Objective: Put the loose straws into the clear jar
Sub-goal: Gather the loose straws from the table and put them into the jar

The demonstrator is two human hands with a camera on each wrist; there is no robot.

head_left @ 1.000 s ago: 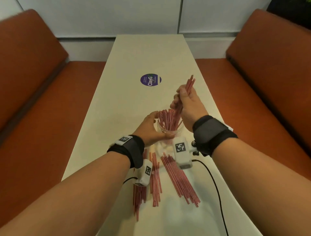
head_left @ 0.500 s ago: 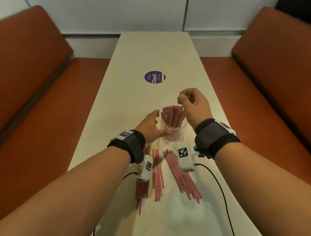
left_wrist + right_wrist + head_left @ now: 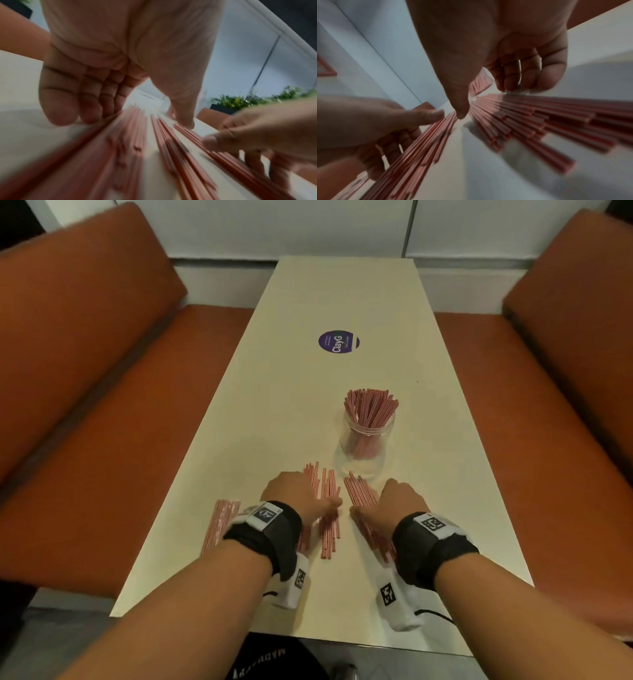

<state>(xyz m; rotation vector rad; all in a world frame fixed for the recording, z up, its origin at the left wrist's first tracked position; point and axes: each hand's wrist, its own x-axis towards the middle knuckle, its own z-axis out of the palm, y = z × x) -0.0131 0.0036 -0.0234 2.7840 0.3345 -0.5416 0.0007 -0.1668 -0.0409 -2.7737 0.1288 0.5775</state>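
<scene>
The clear jar (image 3: 368,440) stands upright on the white table (image 3: 291,405), packed with pink straws (image 3: 371,405). Loose pink straws lie in piles nearer me: a middle pile (image 3: 329,508), a right pile (image 3: 359,494) and a far-left pile (image 3: 221,522). My left hand (image 3: 301,498) arches over the middle straws (image 3: 133,135), fingertips (image 3: 89,115) touching them and thumb down on the other side. My right hand (image 3: 397,501) arches over the right pile (image 3: 530,115), fingers (image 3: 513,83) at its far edge and thumb on the near side. Neither hand has lifted a straw.
A round purple sticker (image 3: 338,342) lies further up the table. Orange benches (image 3: 102,371) (image 3: 565,405) flank it on both sides. A black cable (image 3: 435,614) trails from my right wrist near the table's front edge.
My right hand dropped its straws into the jar and my left hand let go of the jar. Both hands came back toward me and down onto the loose piles.
</scene>
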